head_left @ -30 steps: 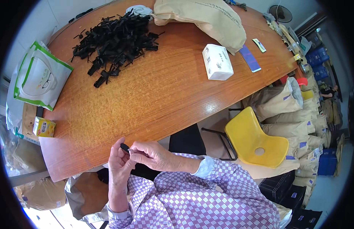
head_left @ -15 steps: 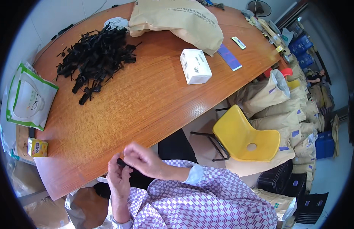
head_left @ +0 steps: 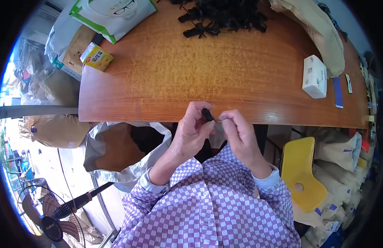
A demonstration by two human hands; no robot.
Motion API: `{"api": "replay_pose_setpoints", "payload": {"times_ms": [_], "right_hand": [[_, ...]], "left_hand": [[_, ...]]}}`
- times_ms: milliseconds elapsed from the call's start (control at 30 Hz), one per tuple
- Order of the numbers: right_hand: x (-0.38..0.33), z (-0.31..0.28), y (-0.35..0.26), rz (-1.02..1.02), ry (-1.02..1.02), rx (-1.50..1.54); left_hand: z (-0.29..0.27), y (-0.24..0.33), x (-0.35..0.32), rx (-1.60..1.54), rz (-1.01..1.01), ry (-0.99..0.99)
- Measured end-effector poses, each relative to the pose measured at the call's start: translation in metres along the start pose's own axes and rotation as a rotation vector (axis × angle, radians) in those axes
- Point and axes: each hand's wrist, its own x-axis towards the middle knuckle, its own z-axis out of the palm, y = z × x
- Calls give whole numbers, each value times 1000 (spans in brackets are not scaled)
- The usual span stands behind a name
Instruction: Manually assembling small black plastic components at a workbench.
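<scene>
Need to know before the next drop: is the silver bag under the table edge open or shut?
Open. The silver bag gapes wide below the table edge, its rim spread, brown lining showing. Contents cannot be told.

A small black plastic piece (head_left: 207,114), short and blocky, stands tilted in my left grip (head_left: 194,131), pinched between thumb and fingertips just over the near edge of the wooden tabletop (head_left: 158,78). My right grip (head_left: 238,131) is curled just beside it, fingertips close to its lower end. Its finer shape is too small to make out.
</scene>
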Motion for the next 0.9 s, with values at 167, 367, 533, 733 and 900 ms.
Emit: {"api": "replay_pose_setpoints", "payload": {"times_ms": [167,367,533,733,900], "right_hand": [[6,8,10,-97,-52,-122],[9,11,4,18,-94,-36],[12,13,9,-23,-60,-128],[13,10,16,-38,39,-220],[18,30,24,-83,68,-107]], "left_hand": [[-7,-2,1,78,33,-19],[-11,-6,1,186,14,-56],[-12,-8,5,305,-2,-41],[7,3,17,668,200,66],[2,12,12,763,156,210]]}}
